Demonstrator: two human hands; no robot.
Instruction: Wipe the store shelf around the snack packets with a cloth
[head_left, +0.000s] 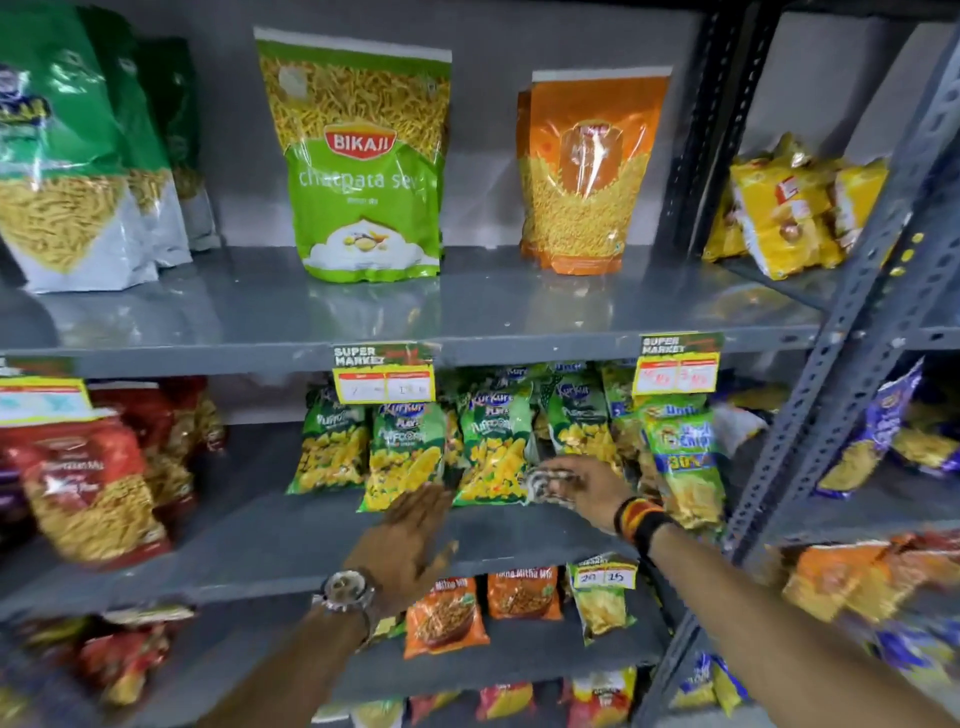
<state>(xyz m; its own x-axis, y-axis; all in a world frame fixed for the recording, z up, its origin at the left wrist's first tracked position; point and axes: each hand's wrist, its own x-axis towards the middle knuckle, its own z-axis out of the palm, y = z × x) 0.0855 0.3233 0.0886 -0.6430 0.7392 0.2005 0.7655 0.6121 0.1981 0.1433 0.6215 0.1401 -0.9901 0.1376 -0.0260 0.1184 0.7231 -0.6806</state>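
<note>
Several green Kurkure puffcorn packets (410, 452) stand in a row on the grey middle shelf (270, 540). My right hand (582, 488) reaches in from the right and is closed around a crumpled light patterned cloth (550, 480), held at the foot of the packets. My left hand (410, 540), with a metal watch on the wrist, hovers flat with fingers stretched over the shelf, its fingertips near the bottom of one green packet. I cannot tell whether it touches the packet.
Red snack packets (93, 493) stand at the shelf's left. Above, on the upper shelf (395, 317), stand a green Bikaji pouch (363, 161) and an orange pouch (587, 171). Price tags (384, 382) hang from its edge. A perforated steel upright (831, 395) stands on the right.
</note>
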